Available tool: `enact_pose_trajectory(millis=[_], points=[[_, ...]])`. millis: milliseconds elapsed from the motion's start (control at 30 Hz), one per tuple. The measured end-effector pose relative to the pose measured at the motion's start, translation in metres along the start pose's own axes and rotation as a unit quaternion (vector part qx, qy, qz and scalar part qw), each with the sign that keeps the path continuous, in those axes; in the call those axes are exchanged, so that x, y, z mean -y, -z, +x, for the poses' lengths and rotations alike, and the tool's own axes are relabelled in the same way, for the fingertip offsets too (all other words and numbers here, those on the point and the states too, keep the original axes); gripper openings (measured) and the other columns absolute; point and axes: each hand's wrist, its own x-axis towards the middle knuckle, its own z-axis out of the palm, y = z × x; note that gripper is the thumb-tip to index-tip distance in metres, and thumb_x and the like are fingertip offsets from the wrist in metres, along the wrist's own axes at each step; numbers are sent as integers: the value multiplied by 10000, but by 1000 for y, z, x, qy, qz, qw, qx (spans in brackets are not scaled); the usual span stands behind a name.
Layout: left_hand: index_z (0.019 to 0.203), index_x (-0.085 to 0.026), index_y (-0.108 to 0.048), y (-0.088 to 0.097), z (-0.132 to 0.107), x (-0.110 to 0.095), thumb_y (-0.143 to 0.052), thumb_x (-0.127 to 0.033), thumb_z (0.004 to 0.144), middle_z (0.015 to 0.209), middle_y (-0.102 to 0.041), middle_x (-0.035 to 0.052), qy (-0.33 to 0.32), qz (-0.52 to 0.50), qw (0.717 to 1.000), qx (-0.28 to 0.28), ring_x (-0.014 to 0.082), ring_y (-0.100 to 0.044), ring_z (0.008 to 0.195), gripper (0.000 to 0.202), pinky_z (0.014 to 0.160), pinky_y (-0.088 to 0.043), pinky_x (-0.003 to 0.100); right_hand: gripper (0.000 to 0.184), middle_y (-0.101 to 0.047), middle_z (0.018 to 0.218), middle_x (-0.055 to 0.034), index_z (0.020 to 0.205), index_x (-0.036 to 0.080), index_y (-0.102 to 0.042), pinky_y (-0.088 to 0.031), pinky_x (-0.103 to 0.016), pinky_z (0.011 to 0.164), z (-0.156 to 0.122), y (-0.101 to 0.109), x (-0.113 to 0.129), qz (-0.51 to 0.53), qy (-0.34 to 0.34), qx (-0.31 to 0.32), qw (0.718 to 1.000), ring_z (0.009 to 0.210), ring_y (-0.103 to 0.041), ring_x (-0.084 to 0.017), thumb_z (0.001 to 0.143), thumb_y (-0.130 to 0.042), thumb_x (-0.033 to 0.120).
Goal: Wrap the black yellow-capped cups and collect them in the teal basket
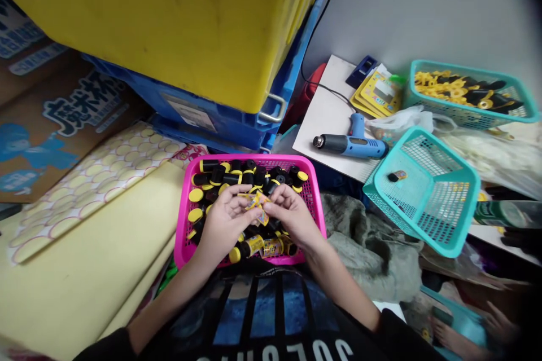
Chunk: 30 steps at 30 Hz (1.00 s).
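My left hand and my right hand meet above a pink basket. Between their fingertips are small yellow printed labels of thin film, pinched from both sides. How many labels there are I cannot tell. Below, the basket is filled with small black cylinders with yellow ends, lying in all directions. At its near side, beneath my hands, a few cylinders carry yellow printed wraps. My wrists and hands hide part of the pile.
Right of the basket, a blue heat gun lies on a white tabletop. A teal basket holds one small cylinder; another holds yellow and black parts. Yellow and blue crates rise ahead. Another person's hand shows lower right.
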Motion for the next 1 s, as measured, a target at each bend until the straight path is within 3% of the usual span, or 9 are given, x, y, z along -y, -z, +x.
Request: enact_pose_trajectory(millis=[133, 233, 333, 433, 533, 600, 667, 833, 1000], points=[[1071, -175, -562, 7, -7, 2, -716, -340, 723, 648, -675, -27, 30, 26, 999, -5, 139, -654, 577, 415, 612, -558, 269, 564, -467, 699, 30, 939, 124, -387, -401, -98, 615, -4, -1, -10, -26, 8, 8, 1000, 623, -467, 1, 695, -726, 503], [935, -173, -599, 13, -10, 4, -717, -383, 720, 758, -707, 15, 24, 33, 999, -28, 148, -668, 637, 323, 602, -555, 262, 471, -539, 862, -36, 1027, 118, -471, -441, -152, 733, 1, 17, -6, -166, 71, -40, 983, 776, -516, -40, 844, -546, 545], [855, -164, -621, 20, -8, 6, -729, -404, 712, 803, -715, 37, 5, 48, 997, -63, 161, -673, 699, 300, 646, -559, 272, 296, -551, 1080, -68, 1086, 127, -566, -407, -255, 947, 21, 44, 4, -417, 143, -115, 890, 1011, -477, -105, 890, -479, 331], [875, -163, -653, 26, -4, 7, -723, -374, 722, 828, -725, 44, -34, 76, 993, -83, 166, -673, 748, 270, 695, -554, 274, 460, -519, 1222, -37, 1210, 197, -583, -315, -354, 1065, 44, 65, 12, -606, 152, 8, 780, 1158, -387, -159, 776, -485, 79], [903, -178, -686, 30, -4, 9, -672, -343, 772, 942, -743, 60, -83, 133, 982, -108, 173, -682, 800, 211, 734, -555, 276, 443, -519, 1230, -47, 1200, 211, -612, -269, -427, 1083, 54, 73, 16, -666, 131, 105, 727, 1187, -357, -191, 787, -515, 83], [946, -206, -712, 32, -5, 9, -645, -330, 801, 992, -748, 52, -107, 200, 963, -147, 168, -684, 781, 202, 760, -560, 284, 353, -535, 1180, -76, 1173, 179, -627, -275, -433, 1082, 50, 73, 19, -645, 144, 100, 744, 1156, -384, -189, 824, -580, 206], [994, -232, -726, 35, -6, 8, -646, -328, 807, 982, -758, 33, -110, 240, 949, -175, 162, -686, 723, 225, 761, -568, 293, 389, -524, 1175, -87, 1211, 172, -602, -317, -382, 1080, 40, 68, 21, -575, 173, 89, 795, 1134, -423, -160, 858, -589, 336], [961, -206, -755, 38, -5, 1, -665, -379, 797, 948, -774, 43, -65, 149, 980, -116, 200, -719, 761, 254, 716, -597, 301, 495, -511, 1160, -79, 1196, 147, -502, -463, -190, 915, 15, 43, 23, -305, 153, 75, 937, 1016, -524, -73, 831, -632, 454], [938, -206, -765, 37, -5, 2, -666, -395, 803, 957, -774, 43, -80, 144, 983, -85, 224, -722, 894, 252, 839, -579, 327, 471, -560, 1045, -67, 1099, 116, -549, -484, -141, 773, 11, 32, 27, -188, 108, 101, 971, 870, -564, -49, 781, -687, 435]])
